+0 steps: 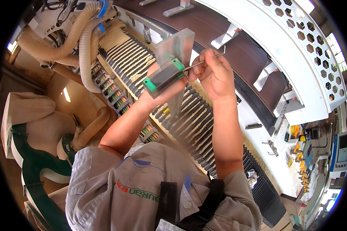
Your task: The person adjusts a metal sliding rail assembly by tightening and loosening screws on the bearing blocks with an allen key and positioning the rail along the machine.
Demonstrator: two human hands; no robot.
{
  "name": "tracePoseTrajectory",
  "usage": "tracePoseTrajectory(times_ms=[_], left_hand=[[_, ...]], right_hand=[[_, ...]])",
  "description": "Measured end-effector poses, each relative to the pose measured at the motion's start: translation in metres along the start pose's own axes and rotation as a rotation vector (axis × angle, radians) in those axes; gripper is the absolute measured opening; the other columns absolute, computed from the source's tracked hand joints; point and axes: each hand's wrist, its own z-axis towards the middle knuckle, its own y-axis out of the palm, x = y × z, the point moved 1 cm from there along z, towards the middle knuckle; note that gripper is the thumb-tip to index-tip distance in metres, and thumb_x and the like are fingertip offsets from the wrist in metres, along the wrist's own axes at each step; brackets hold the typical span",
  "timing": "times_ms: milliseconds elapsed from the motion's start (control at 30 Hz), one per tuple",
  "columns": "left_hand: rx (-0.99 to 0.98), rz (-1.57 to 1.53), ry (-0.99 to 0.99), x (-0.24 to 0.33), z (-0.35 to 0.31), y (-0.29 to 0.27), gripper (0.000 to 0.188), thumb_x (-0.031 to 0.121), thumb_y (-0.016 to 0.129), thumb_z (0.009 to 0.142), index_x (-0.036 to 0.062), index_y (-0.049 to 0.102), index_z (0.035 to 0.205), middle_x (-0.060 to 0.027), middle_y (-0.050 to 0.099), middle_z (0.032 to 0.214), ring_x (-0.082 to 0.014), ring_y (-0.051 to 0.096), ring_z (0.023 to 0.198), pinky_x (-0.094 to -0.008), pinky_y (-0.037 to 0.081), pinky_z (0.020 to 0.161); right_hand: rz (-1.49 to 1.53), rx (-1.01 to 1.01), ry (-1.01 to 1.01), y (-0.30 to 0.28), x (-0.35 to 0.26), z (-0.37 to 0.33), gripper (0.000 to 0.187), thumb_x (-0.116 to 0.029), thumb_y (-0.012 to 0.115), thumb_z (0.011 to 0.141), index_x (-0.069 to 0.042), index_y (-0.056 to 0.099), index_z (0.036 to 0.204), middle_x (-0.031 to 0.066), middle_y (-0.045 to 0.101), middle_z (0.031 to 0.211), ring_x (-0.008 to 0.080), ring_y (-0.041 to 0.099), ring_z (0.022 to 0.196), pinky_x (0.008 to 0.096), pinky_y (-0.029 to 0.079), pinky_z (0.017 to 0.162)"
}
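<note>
My left hand [164, 97] is wrapped from below around a dark rectangular linear guide block [165, 78] with green end caps. Most of its fingers are hidden behind the block. Between the thumb and fingers of my right hand [219, 75] is a thin L-shaped hex key [199, 63], its short bent end pointing up. The key's long end reaches the green cap on the block's right side; whether it sits in a screw cannot be made out. Just beyond the block stands an upright bare metal plate [176, 45]; whether they touch is unclear.
Beneath my hands runs a black ribbed bellows cover [198, 129] strewn with sawdust. A slotted cable tray [117, 98] and beige ribbed hoses [71, 42] lie left. On the right are a white perforated machine guard [297, 38] and a ledge with yellow-orange tools [300, 161].
</note>
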Motion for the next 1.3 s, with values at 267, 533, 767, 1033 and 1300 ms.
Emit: tracePoseTrajectory(times_ms=[267,533,767,1033,1300], left_hand=[[-0.033,0.021,0.002,0.001,0.0,-0.003,0.015,-0.004,0.063,0.074,0.0036,0.061,0.087,-0.0025,0.063,0.078,-0.0128,0.061,0.07,-0.0286,0.05,0.063],[-0.022,0.122,0.104,0.003,-0.001,0.0,0.019,-0.006,0.063,0.077,0.0035,0.063,0.093,-0.004,0.065,0.082,-0.0138,0.065,0.076,-0.027,0.051,0.063],[-0.112,0.142,0.115,-0.003,0.005,-0.001,0.046,0.0,0.064,0.076,0.0036,0.058,0.121,-0.0059,0.063,0.106,-0.0158,0.059,0.096,-0.0292,0.047,0.083],[-0.036,0.28,0.15,0.008,0.007,0.007,0.029,-0.008,0.062,0.073,0.0043,0.063,0.099,-0.0035,0.063,0.081,-0.0151,0.061,0.071,-0.027,0.05,0.063],[-0.093,0.207,0.17,0.001,0.003,-0.001,0.023,-0.002,0.064,0.075,0.0038,0.062,0.097,-0.0041,0.064,0.084,-0.0152,0.063,0.074,-0.0279,0.051,0.066]], right_hand=[[-0.197,0.02,0.008,0.004,-0.009,-0.004,0.029,-0.028,0.057,0.098,0.0,0.058,0.089,0.0109,0.064,0.073,0.0213,0.064,0.062,0.0319,0.053,0.059],[-0.304,0.075,-0.027,0.013,-0.031,-0.002,0.032,-0.029,0.058,0.097,0.001,0.058,0.087,0.0085,0.064,0.072,0.0169,0.063,0.061,0.0299,0.054,0.059],[-0.432,-0.047,0.119,0.014,-0.042,0.012,0.032,-0.03,0.06,0.095,0.0,0.06,0.087,0.0073,0.062,0.068,0.0174,0.062,0.059,0.0276,0.051,0.059],[-0.364,-0.065,0.15,0.013,-0.037,0.007,0.034,-0.03,0.062,0.094,0.002,0.06,0.084,0.0059,0.059,0.063,0.0146,0.056,0.054,0.0267,0.048,0.056],[-0.38,-0.002,0.048,0.013,-0.039,0.0,0.032,-0.03,0.061,0.095,0.001,0.06,0.085,0.0058,0.059,0.066,0.0148,0.057,0.058,0.0275,0.048,0.057]])
